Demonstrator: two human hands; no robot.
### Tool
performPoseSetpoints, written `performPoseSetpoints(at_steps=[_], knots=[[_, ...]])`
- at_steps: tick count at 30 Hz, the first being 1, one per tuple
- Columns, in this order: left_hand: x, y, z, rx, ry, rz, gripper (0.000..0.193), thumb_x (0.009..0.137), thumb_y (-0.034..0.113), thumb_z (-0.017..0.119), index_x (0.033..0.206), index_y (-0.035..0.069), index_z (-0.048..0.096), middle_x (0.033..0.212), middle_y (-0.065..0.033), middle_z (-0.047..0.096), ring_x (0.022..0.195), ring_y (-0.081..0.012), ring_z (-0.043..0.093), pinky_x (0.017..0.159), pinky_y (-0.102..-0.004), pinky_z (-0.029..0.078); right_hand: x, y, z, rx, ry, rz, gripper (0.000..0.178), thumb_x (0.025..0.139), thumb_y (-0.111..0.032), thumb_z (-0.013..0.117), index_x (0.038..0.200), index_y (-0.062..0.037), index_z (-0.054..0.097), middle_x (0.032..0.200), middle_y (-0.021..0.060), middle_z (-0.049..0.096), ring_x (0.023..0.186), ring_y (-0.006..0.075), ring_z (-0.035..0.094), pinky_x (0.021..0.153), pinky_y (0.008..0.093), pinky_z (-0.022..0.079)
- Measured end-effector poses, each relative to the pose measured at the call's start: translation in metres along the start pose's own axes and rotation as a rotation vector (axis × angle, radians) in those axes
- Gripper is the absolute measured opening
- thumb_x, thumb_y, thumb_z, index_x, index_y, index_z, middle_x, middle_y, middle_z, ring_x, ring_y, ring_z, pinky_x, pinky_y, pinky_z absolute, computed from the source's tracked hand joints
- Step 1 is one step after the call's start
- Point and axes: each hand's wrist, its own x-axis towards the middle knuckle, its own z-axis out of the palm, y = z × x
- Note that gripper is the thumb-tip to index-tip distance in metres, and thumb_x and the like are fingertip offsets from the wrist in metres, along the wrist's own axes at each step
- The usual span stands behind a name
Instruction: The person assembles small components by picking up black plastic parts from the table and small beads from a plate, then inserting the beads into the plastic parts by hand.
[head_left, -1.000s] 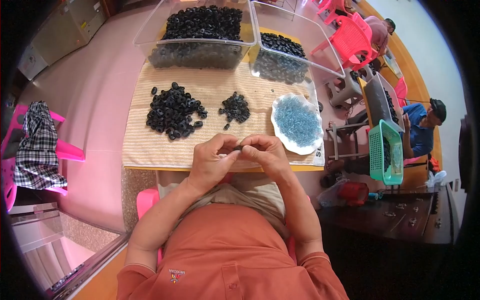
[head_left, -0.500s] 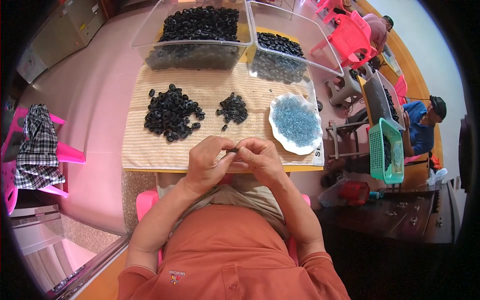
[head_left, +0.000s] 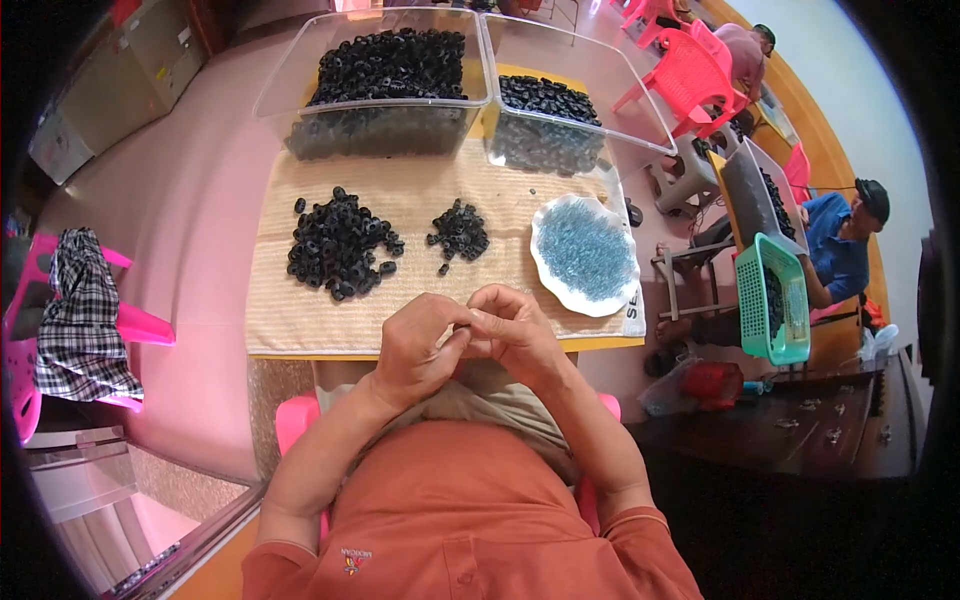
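My left hand (head_left: 418,345) and my right hand (head_left: 512,335) meet just over the table's front edge, thumbs and forefingers pinched together. Between the fingertips is a small black part, now almost wholly covered by the fingers. Beyond my left hand lies a large heap of black ring-like parts (head_left: 335,245) on the striped towel (head_left: 415,200). A smaller pile of little black pieces (head_left: 460,232) sits straight ahead of the hands. To the right, a white scalloped plate (head_left: 538,268) holds many small clear bluish pieces (head_left: 585,245).
Two clear plastic bins, a left one (head_left: 380,130) and a right one (head_left: 545,150), stand at the table's back with black parts inside. At right, a person in blue (head_left: 840,240) sits near a green basket (head_left: 755,310). A checkered cloth (head_left: 80,310) hangs over a pink chair at left.
The view has shifted, so the table sits slightly lower in the picture. My fingers have closed further over the small black part, which showed more plainly before.
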Motion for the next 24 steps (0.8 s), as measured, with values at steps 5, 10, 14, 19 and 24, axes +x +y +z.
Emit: performPoseSetpoints(at_steps=[5, 10, 14, 19, 24], knots=[[0.002, 0.001, 0.006, -0.001, 0.078, -0.088, 0.023, 0.075, -0.004, 0.076, 0.095, 0.005, 0.069, 0.087, -0.0113, 0.069, 0.079, -0.0280, 0.068, 0.068, -0.0358, 0.054, 0.003, -0.001, 0.003, 0.055, -0.013, -0.010, 0.020, 0.098, -0.014, 0.067, 0.114, -0.0044, 0.058, 0.102, 0.0069, 0.067, 0.087, 0.0143, 0.067, 0.069, 0.0288, 0.057], [0.027, 0.008, 0.008, 0.043, 0.116, -0.152, 0.020, 0.078, 0.002, 0.079, 0.095, 0.004, 0.069, 0.086, -0.0119, 0.070, 0.074, -0.0241, 0.069, 0.066, -0.0326, 0.055, 0.000, -0.006, 0.004, 0.135, -0.041, -0.008, 0.028, 0.105, -0.024, 0.056, 0.126, -0.0059, 0.052, 0.108, 0.0075, 0.064, 0.086, 0.0130, 0.066, 0.071, 0.0295, 0.057], [0.099, 0.011, 0.006, 0.110, 0.116, 0.026, 0.017, 0.080, 0.004, 0.078, 0.094, 0.004, 0.069, 0.084, -0.0111, 0.069, 0.070, -0.0239, 0.066, 0.063, -0.0336, 0.053, -0.003, -0.010, -0.003, 0.133, -0.083, -0.046, 0.033, 0.105, -0.031, 0.054, 0.125, -0.0048, 0.052, 0.120, 0.0130, 0.061, 0.092, 0.0217, 0.069, 0.082, 0.0437, 0.061], [0.240, -0.001, 0.024, 0.314, 0.071, 0.298, 0.017, 0.084, 0.010, 0.074, 0.099, 0.004, 0.070, 0.087, -0.0172, 0.070, 0.078, -0.0318, 0.069, 0.071, -0.0392, 0.054, -0.006, 0.000, -0.002, 0.056, -0.085, -0.059, 0.024, 0.104, -0.026, 0.058, 0.113, -0.0038, 0.059, 0.116, 0.0117, 0.062, 0.088, 0.0193, 0.069, 0.081, 0.0393, 0.061], [0.251, -0.021, 0.033, 0.371, 0.014, 0.332, 0.019, 0.080, 0.010, 0.074, 0.098, 0.005, 0.069, 0.095, -0.0171, 0.070, 0.085, -0.0368, 0.068, 0.075, -0.0461, 0.054, -0.007, 0.000, 0.000, -0.045, -0.084, -0.040, 0.024, 0.099, -0.023, 0.066, 0.111, -0.0022, 0.062, 0.109, 0.0094, 0.065, 0.084, 0.0169, 0.068, 0.076, 0.0317, 0.058]])
